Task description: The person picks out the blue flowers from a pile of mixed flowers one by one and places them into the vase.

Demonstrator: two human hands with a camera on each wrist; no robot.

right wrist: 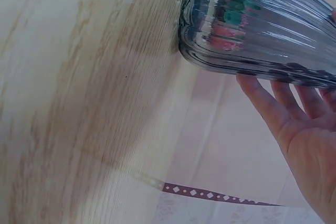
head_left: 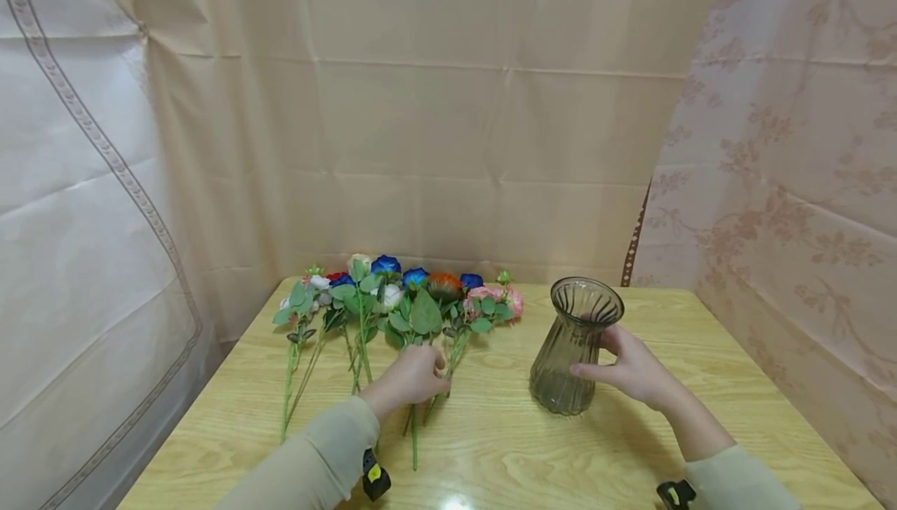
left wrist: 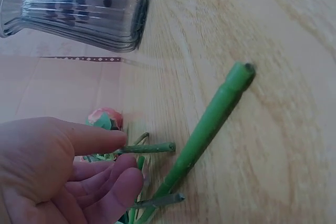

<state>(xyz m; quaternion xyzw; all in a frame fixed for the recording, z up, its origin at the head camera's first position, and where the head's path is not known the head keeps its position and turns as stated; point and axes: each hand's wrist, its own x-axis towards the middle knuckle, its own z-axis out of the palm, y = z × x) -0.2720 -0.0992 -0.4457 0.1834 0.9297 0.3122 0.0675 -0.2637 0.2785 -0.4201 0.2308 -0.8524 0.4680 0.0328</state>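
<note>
A grey ribbed glass vase [head_left: 566, 358] with a flared rim stands on the table, tilted slightly. My right hand [head_left: 628, 366] holds its right side, thumb across the front and fingers behind; in the right wrist view the fingertips [right wrist: 247, 81] meet the glass. Over the stems of the artificial flowers, my left hand [head_left: 413, 374] pinches a thin green stem [left wrist: 152, 147] between thumb and fingers. A thicker green stem [left wrist: 210, 121] lies close by on the wood. Leaves [head_left: 425, 314] and an orange bloom [head_left: 444, 286] appear just beyond this hand.
More flowers lie in a row along the table's back left: blue [head_left: 386, 264], white [head_left: 391, 297] and pink [head_left: 515, 302] heads, stems toward me. A beige curtain [head_left: 455, 121] hangs behind the wooden table [head_left: 490, 448], with a patterned cloth [head_left: 792, 167] on the right.
</note>
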